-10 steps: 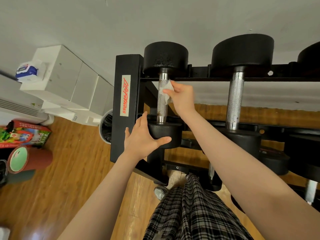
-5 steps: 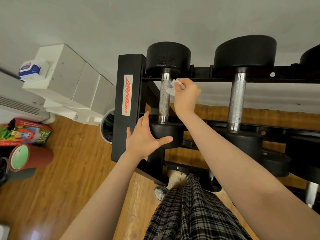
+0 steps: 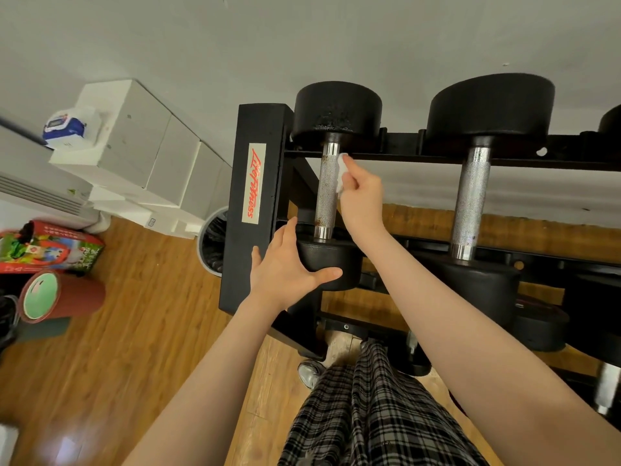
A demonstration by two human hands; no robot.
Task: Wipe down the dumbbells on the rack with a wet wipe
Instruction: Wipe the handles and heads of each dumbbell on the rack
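Observation:
A black dumbbell rack (image 3: 252, 203) carries a small black dumbbell (image 3: 327, 193) with a knurled, rust-spotted chrome handle at its left end. My right hand (image 3: 363, 196) pinches a white wet wipe (image 3: 342, 173) against the right side of that handle, near its far end. My left hand (image 3: 289, 270) cups the dumbbell's near head, thumb across its front and fingers along its left side. A larger dumbbell (image 3: 473, 196) lies to the right, and another one shows at the right edge.
A wire bin (image 3: 211, 243) stands left of the rack on the wood floor. White boxes (image 3: 134, 146) with a wipes pack (image 3: 65, 127) sit by the wall. A red tube (image 3: 60, 295) and a colourful box (image 3: 47, 248) lie at far left. More dumbbells rest on a lower shelf.
My right hand has slid the wipe from the front of the handle round to its right side, near the far end. My left hand has kept its hold on the near head.

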